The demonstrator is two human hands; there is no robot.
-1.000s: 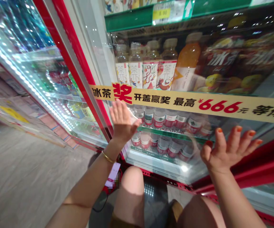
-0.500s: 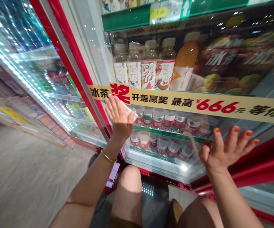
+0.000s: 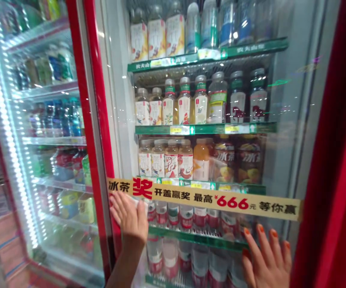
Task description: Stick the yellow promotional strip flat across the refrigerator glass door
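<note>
My left hand lies flat near the left edge of the glass door, fingers stretched upward. A white cloth or tissue shows between its thumb and fingers, mostly hidden by the palm. Just above that hand runs a yellow sticker strip with black and red lettering across the glass. At lower right, my right hand has its orange-nailed fingers spread and is empty. Its fingertips are just under the strip; contact with the glass cannot be made out.
Behind the glass, bottled drinks stand on several green-edged shelves. A red door frame borders the glass at left. Farther left is another lit drinks cooler, with stacked boxes by it.
My view has tilted up, bringing more upper shelves into sight. The left hand with the white cloth has shifted left and down along the strip. The right hand has moved nearer the strip.
</note>
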